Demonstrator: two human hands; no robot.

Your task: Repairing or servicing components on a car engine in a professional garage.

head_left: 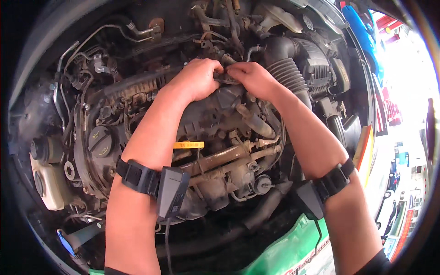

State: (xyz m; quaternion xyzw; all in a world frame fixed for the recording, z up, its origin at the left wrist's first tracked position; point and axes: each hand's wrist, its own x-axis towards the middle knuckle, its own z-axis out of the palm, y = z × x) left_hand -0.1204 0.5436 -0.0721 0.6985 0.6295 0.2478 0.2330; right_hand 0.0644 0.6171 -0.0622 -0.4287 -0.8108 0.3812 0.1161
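Note:
Both my hands reach into a dusty car engine bay and meet near the far middle of the engine [206,117]. My left hand [201,78] is closed, its fingers curled down at a dark part whose kind I cannot make out. Close beside it on the right, my right hand [252,79] is closed too, thumb and fingers pinched at the same spot. What the fingertips grip is hidden. Just beyond them are hoses and a pipe fitting [228,58]. The ribbed black air intake hose [288,73] runs right of my right hand.
Left of my arms are a black oil filler cap [100,141] and a whitish fluid reservoir [48,183]. A yellow dipstick handle [189,145] shows between my forearms. The air filter box [318,64] stands at the far right. A green fender cover [284,250] lies along the near edge.

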